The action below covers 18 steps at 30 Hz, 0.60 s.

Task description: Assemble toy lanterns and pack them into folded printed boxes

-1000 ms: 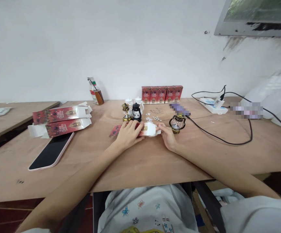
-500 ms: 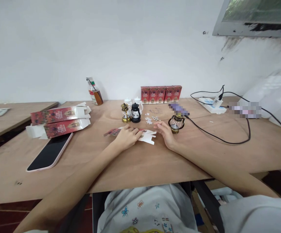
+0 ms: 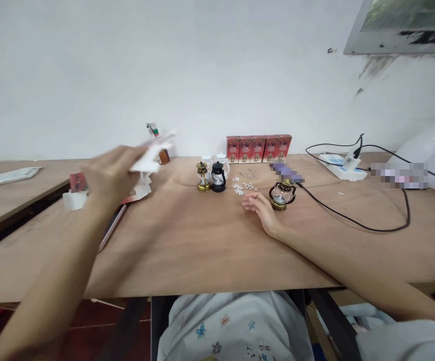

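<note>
My left hand [image 3: 112,173], blurred by motion, is raised over the left of the table and closed on a flattened cardboard box [image 3: 148,160] whose white flaps stick out. Below it lie other flattened red boxes [image 3: 78,182], partly hidden by the hand and wrist. My right hand [image 3: 259,208] rests on the table with its fingers apart and holds nothing. Just right of it stands a bronze mini lantern [image 3: 282,195]. Small white pieces [image 3: 237,190] and button cells [image 3: 248,186] lie beyond its fingertips.
A bronze lantern [image 3: 203,179], a black lantern [image 3: 218,178] and white lanterns [image 3: 223,159] stand mid-table. Several upright red boxes [image 3: 258,149] line the wall. A bottle [image 3: 163,156], phone [image 3: 113,226], power strip [image 3: 343,168] and black cable [image 3: 353,215] are around.
My left hand has lifted the flattened box from the middle of the table and carried it up and left, over the other flattened boxes. My right hand stays beside the bronze lantern.
</note>
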Each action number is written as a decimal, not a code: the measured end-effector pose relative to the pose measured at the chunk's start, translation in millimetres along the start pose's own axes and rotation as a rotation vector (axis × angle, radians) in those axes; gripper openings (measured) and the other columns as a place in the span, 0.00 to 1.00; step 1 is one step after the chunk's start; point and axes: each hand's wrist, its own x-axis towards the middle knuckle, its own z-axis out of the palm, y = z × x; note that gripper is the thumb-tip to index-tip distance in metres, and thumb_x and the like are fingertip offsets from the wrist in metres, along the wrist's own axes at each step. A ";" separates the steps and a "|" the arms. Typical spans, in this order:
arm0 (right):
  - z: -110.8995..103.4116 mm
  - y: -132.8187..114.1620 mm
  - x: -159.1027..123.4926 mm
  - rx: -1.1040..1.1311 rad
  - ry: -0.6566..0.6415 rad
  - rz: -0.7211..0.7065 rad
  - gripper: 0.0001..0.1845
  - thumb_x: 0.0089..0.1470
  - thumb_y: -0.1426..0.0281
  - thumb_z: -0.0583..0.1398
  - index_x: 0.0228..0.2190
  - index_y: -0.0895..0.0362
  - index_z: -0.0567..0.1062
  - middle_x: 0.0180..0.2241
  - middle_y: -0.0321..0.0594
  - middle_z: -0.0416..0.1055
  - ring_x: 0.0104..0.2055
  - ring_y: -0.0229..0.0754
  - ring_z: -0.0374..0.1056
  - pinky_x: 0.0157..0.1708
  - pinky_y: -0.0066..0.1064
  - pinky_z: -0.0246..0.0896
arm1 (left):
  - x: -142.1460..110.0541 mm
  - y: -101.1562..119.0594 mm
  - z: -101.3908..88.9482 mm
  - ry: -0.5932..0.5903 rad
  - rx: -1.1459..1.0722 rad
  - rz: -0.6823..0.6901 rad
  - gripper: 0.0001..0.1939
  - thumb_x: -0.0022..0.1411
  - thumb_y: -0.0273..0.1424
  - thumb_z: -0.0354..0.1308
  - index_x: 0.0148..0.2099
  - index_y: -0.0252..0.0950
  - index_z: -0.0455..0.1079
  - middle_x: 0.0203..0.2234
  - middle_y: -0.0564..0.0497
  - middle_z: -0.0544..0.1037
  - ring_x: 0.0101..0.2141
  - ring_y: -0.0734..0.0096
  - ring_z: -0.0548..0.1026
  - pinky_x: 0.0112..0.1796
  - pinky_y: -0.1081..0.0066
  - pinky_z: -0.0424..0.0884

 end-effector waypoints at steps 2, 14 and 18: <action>0.4 -0.1 -0.7 -0.016 -0.012 -0.002 0.14 0.45 0.57 0.61 0.31 0.54 0.70 0.35 0.36 0.71 0.37 0.39 0.70 0.41 0.34 0.62 | 18.6 -35.9 5.6 0.040 0.113 -0.077 0.17 0.58 0.31 0.52 0.49 0.38 0.73 0.40 0.47 0.80 0.36 0.68 0.73 0.31 0.74 0.59; 2.6 0.8 -2.5 -0.145 -0.091 -0.083 0.13 0.45 0.62 0.62 0.33 0.54 0.68 0.33 0.36 0.71 0.37 0.40 0.68 0.43 0.37 0.62 | 27.0 -149.0 100.1 -0.627 -0.034 -0.302 0.18 0.41 0.22 0.62 0.40 0.29 0.74 0.09 0.64 0.65 0.18 0.75 0.55 0.36 0.75 0.59; 3.2 -2.4 -10.2 -0.358 -0.150 -0.260 0.09 0.51 0.65 0.58 0.36 0.53 0.66 0.36 0.39 0.71 0.39 0.40 0.68 0.43 0.37 0.63 | 22.9 -161.3 104.2 -0.627 -0.120 -0.254 0.08 0.48 0.28 0.62 0.33 0.30 0.75 0.06 0.65 0.63 0.17 0.77 0.58 0.29 0.80 0.57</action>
